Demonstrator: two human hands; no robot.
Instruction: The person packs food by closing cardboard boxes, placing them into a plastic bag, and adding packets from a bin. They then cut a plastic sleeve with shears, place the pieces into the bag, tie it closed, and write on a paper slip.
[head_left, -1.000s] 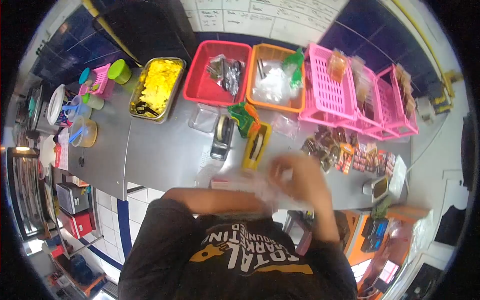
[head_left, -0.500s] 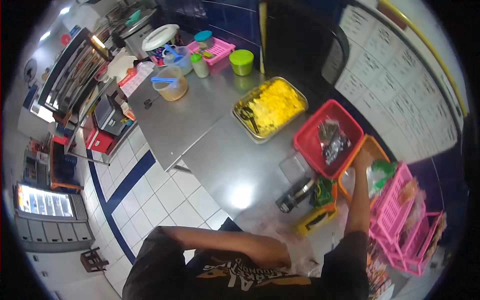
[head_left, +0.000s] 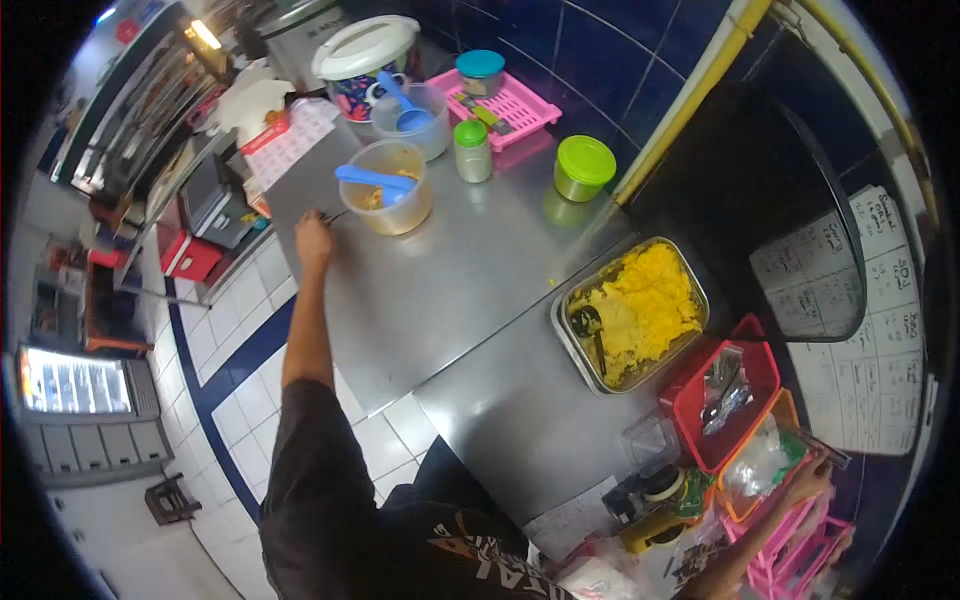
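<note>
My left hand [head_left: 313, 243] is stretched out to the far left edge of the steel table. Its fingers are closed on the handles of a small pair of scissors [head_left: 339, 215], beside a clear tub [head_left: 402, 213] with a blue-handled scoop [head_left: 375, 180]. Over at the right, my right hand [head_left: 806, 482] is at the rim of an orange basket [head_left: 732, 507] holding clear and green plastic. Its fingers are bent by a dark narrow thing I cannot make out. A pink basket [head_left: 775, 545] lies just below that hand.
A steel tray of yellow food [head_left: 650, 310] stands mid-table, with a black spoon in it. Right of it is a red basket [head_left: 690, 412] with foil inside. A green-lidded tub [head_left: 584, 168], a shaker jar [head_left: 473, 155] and a pink tray [head_left: 530, 110] stand at the back.
My left hand has swung from in front of my body to the far left edge and closed on the scissors. My right hand has come out of the orange basket to its rim. The view has shifted.
</note>
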